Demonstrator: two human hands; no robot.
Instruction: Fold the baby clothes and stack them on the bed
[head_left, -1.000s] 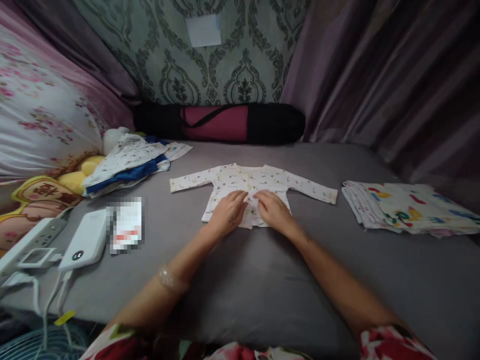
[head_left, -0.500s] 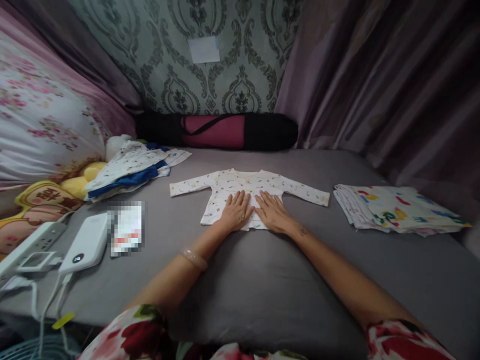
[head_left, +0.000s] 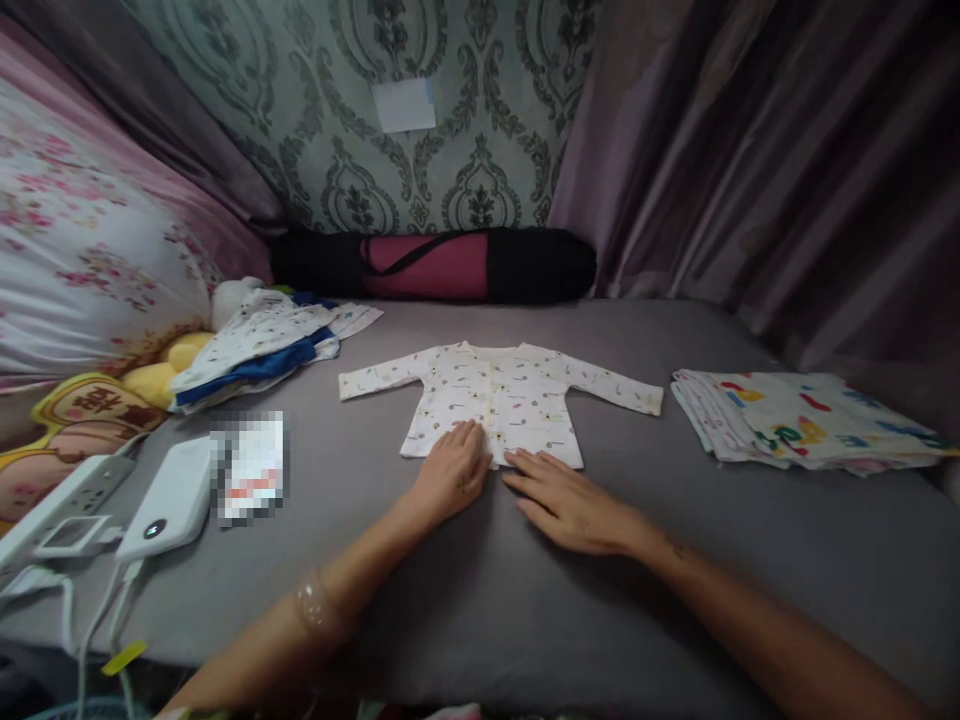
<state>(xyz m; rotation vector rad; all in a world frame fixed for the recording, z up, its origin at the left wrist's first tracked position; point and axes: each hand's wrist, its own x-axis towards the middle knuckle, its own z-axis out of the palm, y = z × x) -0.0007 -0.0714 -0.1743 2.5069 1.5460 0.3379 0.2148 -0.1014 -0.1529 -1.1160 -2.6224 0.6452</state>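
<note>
A small white baby shirt (head_left: 517,395) with a scattered print lies spread flat on the grey sheet, both sleeves stretched out sideways and the collar facing away from me. My left hand (head_left: 456,468) rests on its lower front, left of the middle, fingers extended and close together. At the bottom hem, my right hand (head_left: 566,500) lies with fingers apart, the fingertips at the cloth's edge and the palm over the sheet. Neither hand grips the fabric.
Folded printed cloths (head_left: 817,420) lie on the right. A heap of clothes (head_left: 259,345) sits at the left, near a plush toy (head_left: 90,420). Closer are a white power bank (head_left: 169,500) with cables and a power strip (head_left: 82,500). A black and maroon bag (head_left: 427,265) lies along the wall.
Both hands have slid down the shirt toward me, from its middle to the hem. My right hand has mostly come off the cloth. The shirt stays in place.
</note>
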